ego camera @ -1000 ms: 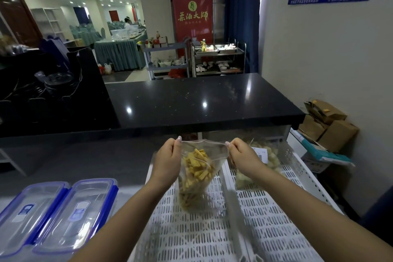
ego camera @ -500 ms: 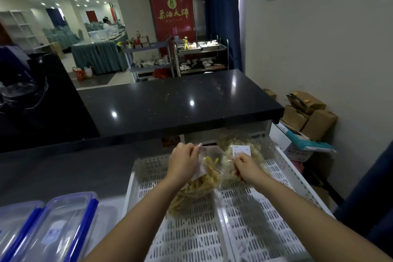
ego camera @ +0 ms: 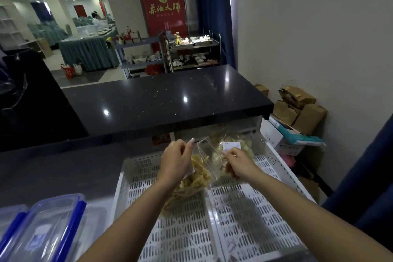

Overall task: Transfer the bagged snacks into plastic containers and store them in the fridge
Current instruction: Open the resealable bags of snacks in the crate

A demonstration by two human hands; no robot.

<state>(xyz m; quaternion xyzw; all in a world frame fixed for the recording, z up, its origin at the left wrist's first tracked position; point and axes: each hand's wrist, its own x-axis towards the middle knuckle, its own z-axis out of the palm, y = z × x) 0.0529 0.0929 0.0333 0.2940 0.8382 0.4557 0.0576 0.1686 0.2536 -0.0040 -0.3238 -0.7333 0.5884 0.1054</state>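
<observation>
At the near left corner we see two clear plastic containers with blue-edged lids (ego camera: pixel 45 232), lying side by side on the grey counter (ego camera: pixel 63 168) and partly cut off by the frame edge. Just right of them sits a white perforated plastic crate (ego camera: pixel 191 229), divided down its middle by a ridge. Over the crate's far half, our left hand (ego camera: pixel 176 160) pinches the top edge of a clear zip bag of yellow snack sticks (ego camera: pixel 191 183), thumb and fingers closed narrowly on the plastic; the bag's lower part rests on the crate floor, left of the ridge. Our right hand (ego camera: pixel 239 162) grips the other side of the same bag's mouth, fingers curled tight on the film. Whether the bag's seal is open or closed, we cannot tell. Beyond the right hand, a second clear bag of pale snack pieces with a white label (ego camera: pixel 236 147) lies in the far right part of the crate. Further off runs a black polished stone countertop (ego camera: pixel 161 102), raised above the grey counter. To the far right, brown cardboard boxes (ego camera: pixel 297 108) are stacked against the cream wall (ego camera: pixel 319 38).
</observation>
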